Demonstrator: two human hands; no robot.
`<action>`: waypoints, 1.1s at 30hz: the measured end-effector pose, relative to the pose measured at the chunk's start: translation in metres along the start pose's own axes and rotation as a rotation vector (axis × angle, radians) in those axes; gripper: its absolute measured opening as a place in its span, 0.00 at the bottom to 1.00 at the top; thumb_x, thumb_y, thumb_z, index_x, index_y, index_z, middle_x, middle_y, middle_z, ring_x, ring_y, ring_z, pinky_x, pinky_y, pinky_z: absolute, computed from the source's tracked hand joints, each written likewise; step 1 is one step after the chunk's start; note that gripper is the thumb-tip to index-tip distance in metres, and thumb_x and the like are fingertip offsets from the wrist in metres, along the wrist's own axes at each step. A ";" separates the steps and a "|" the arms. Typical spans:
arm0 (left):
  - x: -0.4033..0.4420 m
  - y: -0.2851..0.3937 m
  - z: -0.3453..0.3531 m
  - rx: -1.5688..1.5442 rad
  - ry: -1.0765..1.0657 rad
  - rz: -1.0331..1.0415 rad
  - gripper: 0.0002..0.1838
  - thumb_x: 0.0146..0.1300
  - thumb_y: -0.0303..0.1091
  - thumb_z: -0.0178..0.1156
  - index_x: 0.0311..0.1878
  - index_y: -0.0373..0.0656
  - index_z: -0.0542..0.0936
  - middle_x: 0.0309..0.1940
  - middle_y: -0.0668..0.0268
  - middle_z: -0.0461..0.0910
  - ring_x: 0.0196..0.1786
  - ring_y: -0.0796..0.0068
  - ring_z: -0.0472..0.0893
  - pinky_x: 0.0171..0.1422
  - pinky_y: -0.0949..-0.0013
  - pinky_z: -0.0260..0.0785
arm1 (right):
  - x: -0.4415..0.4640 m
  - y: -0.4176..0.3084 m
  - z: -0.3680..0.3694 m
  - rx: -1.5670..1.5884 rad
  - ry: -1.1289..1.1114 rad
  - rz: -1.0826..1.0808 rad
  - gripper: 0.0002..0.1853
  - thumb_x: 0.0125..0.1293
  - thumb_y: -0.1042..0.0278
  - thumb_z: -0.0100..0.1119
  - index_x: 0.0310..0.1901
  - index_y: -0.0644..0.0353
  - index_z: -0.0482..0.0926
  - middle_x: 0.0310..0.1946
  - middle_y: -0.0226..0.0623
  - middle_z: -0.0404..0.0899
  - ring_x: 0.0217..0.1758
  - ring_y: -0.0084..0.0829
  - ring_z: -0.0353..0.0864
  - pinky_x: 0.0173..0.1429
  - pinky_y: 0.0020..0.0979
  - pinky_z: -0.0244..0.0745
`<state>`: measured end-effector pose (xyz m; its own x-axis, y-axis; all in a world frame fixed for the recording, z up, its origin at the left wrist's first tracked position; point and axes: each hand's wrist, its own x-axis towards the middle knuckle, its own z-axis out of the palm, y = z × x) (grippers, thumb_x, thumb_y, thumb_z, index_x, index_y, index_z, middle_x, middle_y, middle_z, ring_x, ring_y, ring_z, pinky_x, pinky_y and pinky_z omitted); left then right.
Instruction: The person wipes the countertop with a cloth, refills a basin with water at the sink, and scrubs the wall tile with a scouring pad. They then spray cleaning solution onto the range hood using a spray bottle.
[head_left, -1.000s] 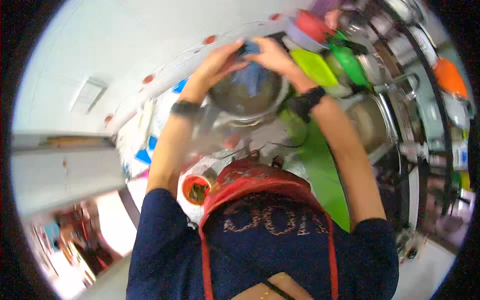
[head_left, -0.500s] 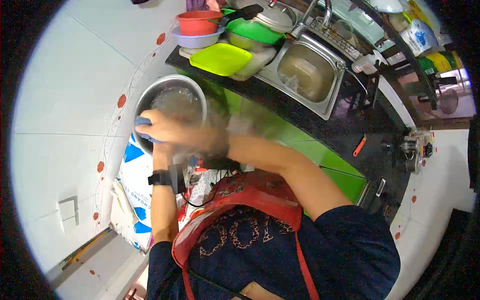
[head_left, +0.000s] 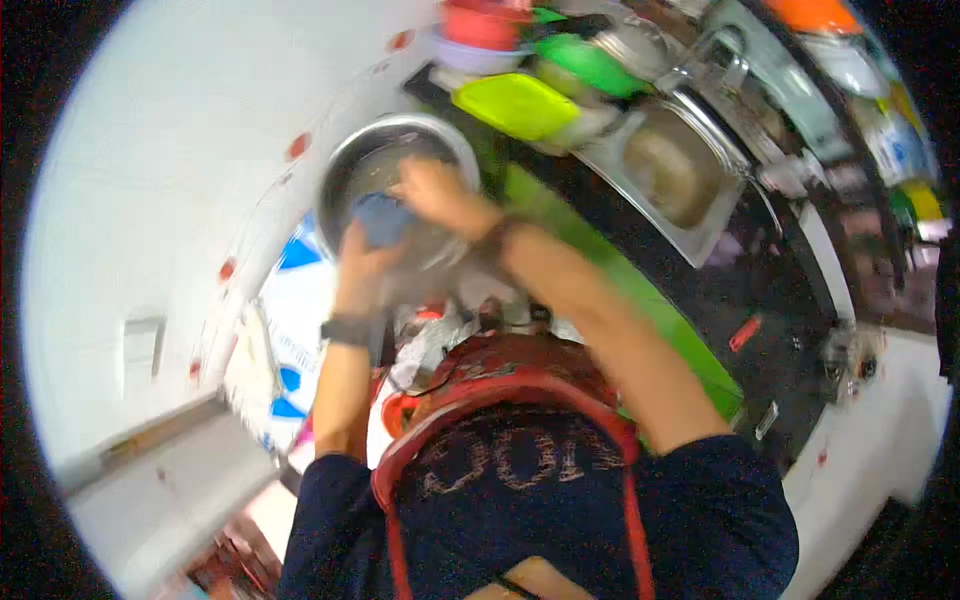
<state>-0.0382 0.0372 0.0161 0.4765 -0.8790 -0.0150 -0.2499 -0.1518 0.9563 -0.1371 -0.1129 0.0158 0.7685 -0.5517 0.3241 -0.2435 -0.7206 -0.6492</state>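
Note:
A large metal pot (head_left: 468,165) with water in it stands against the tiled wall. My left hand (head_left: 366,262) grips a blue-grey cloth (head_left: 382,218) over the near part of the pot. Just beyond the cloth, my right hand (head_left: 438,190) is above the water, its fingertips close to the cloth's upper edge. Motion smears those fingers, so whether they pinch anything is unclear. Dark bands circle both wrists.
Right of the pot runs a dark counter (head_left: 625,190) above green cabinet doors. On it are a yellow-green tray (head_left: 515,105), stacked basins (head_left: 485,45), a steel sink (head_left: 670,165) and a red-handled tool (head_left: 745,333). A white-and-blue bag (head_left: 290,340) lies below the pot.
The view has shifted, so the pot appears further right. My right hand was on the cloth at the pot's left rim; now the cloth is in my left hand and my right hand is further over the pot.

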 end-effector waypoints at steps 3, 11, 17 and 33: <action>0.017 -0.054 -0.020 -1.025 0.144 -0.547 0.16 0.69 0.42 0.40 0.50 0.49 0.75 0.47 0.63 0.79 0.51 0.61 0.77 0.56 0.50 0.67 | -0.021 0.019 -0.018 0.090 0.158 -0.027 0.16 0.55 0.56 0.60 0.39 0.59 0.76 0.32 0.43 0.76 0.36 0.47 0.75 0.43 0.42 0.71; 0.005 -0.112 -0.070 -0.632 0.226 -0.285 0.17 0.67 0.40 0.47 0.53 0.41 0.73 0.46 0.60 0.79 0.45 0.67 0.80 0.47 0.63 0.75 | -0.057 0.058 -0.016 0.842 -0.228 0.932 0.28 0.56 0.47 0.63 0.49 0.64 0.74 0.37 0.43 0.78 0.37 0.34 0.80 0.32 0.35 0.80; -0.007 -0.103 -0.092 -0.517 0.538 -0.435 0.15 0.56 0.30 0.59 0.46 0.35 0.75 0.37 0.60 0.79 0.35 0.69 0.79 0.40 0.68 0.75 | -0.047 0.067 0.016 0.983 -0.284 0.947 0.20 0.52 0.56 0.64 0.40 0.63 0.76 0.31 0.36 0.79 0.28 0.31 0.79 0.25 0.31 0.79; -0.027 -0.131 -0.076 -0.382 0.358 -0.514 0.16 0.57 0.31 0.58 0.47 0.33 0.75 0.35 0.61 0.81 0.32 0.72 0.81 0.37 0.70 0.75 | -0.069 0.072 0.018 0.879 -0.116 0.930 0.06 0.49 0.72 0.59 0.27 0.64 0.73 0.20 0.32 0.72 0.16 0.26 0.71 0.16 0.26 0.65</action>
<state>0.0458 0.1156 -0.0863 0.7167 -0.5280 -0.4555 0.3594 -0.2800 0.8902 -0.1965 -0.1193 -0.0656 0.5780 -0.6238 -0.5261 -0.2769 0.4565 -0.8456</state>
